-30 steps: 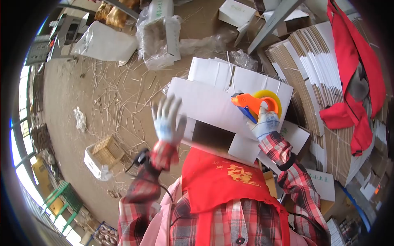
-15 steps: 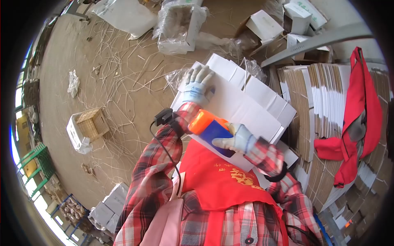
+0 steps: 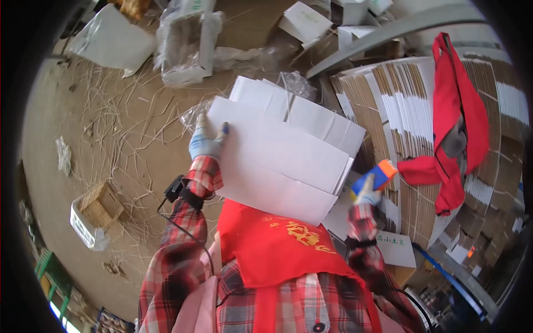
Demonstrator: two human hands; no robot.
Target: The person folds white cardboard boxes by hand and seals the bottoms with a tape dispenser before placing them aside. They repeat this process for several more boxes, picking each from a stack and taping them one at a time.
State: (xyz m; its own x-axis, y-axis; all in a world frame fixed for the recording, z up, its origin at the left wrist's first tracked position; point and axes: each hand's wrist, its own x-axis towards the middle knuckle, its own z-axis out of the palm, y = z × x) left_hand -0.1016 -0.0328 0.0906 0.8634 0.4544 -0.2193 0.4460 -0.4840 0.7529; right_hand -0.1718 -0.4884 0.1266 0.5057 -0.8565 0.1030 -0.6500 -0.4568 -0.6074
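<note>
A white flat-folded cardboard carton (image 3: 277, 150) lies tilted in front of me, its flaps toward the far side. My left hand (image 3: 206, 143), in a pale glove with a blue cuff, grips the carton's left edge, the thumb over the top face. Some of its fingers are hidden. Off the carton's right side, my right hand (image 3: 366, 195), also gloved, is closed around a blue-and-orange handheld tool (image 3: 376, 176). The tool's orange end points up and right, away from the carton. Its exact kind is not clear.
Stacked flat cartons (image 3: 408, 111) stand to the right, with a red garment (image 3: 458, 122) over them. A grey metal bar (image 3: 388, 36) crosses above. An open white box (image 3: 191, 44) in plastic film, a basket (image 3: 102, 205) and loose straps are on the floor.
My left hand has gone from lying flat on the carton to holding its left edge. The right hand has carried the tool rightward, off the carton. The view has shifted too.
</note>
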